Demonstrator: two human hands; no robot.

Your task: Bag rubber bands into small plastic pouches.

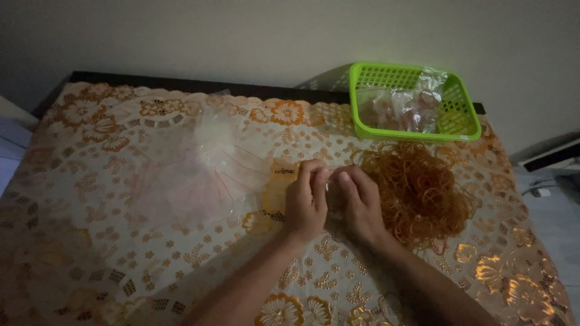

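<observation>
Nearest the camera, both forearms reach in from the lower edge over a worktop (pixel 121 241) covered with a cream lace cloth patterned in orange and gold flowers. The left hand (pixel 306 202) and right hand (pixel 360 202) rest side by side near the middle of the cloth, fingertips meeting. The fingers (pixel 318 176) of both hands are curled together as if pinching something small between them, but the light is too dim to tell what it is or whether anything is truly held.

Just right of the right hand, touching it, lies a loose heap of orange-brown rubber bands (pixel 420 187). To the left of the left hand sits a fanned pile of small clear plastic bags (pixel 205 175), with broad bare cloth beyond it toward the left edge and along the near edge.

Farther back, at the far right corner, a bright green perforated plastic basket (pixel 362 99) stands just behind the bands; inside it lie filled clear bags (pixel 408 105). The dark far edge of the worktop meets a plain wall.
</observation>
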